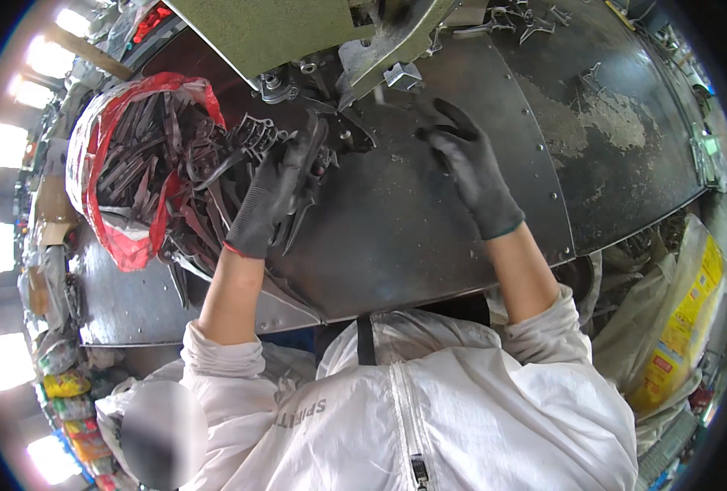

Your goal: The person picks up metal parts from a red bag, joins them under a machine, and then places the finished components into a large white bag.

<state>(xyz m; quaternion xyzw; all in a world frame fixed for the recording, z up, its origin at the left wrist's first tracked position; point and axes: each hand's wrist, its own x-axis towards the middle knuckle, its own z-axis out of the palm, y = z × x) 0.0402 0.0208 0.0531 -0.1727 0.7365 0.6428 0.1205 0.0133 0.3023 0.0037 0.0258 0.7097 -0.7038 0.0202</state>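
My left hand (275,196), in a dark grey glove, is at the right edge of a heap of thin dark metal pieces (202,214). Its fingers point away from me, closed about dark metal pieces (304,190) that show along its right side; their exact shape is partly hidden. To the right, my right hand (471,168), gloved the same way, hovers over the metal tabletop (380,237). Its fingers are bent and apart, with nothing visible between them. Beyond both hands stands a green machine (298,33), with a small metal block (402,76) at its lower part.
A red-and-white plastic bag (122,237) full of metal pieces stands at the left. Silvery branched metal parts (535,24) lie at the far right, and another one (590,78) lies nearer. A yellow-and-white sack (674,327) sits below the table's right edge.
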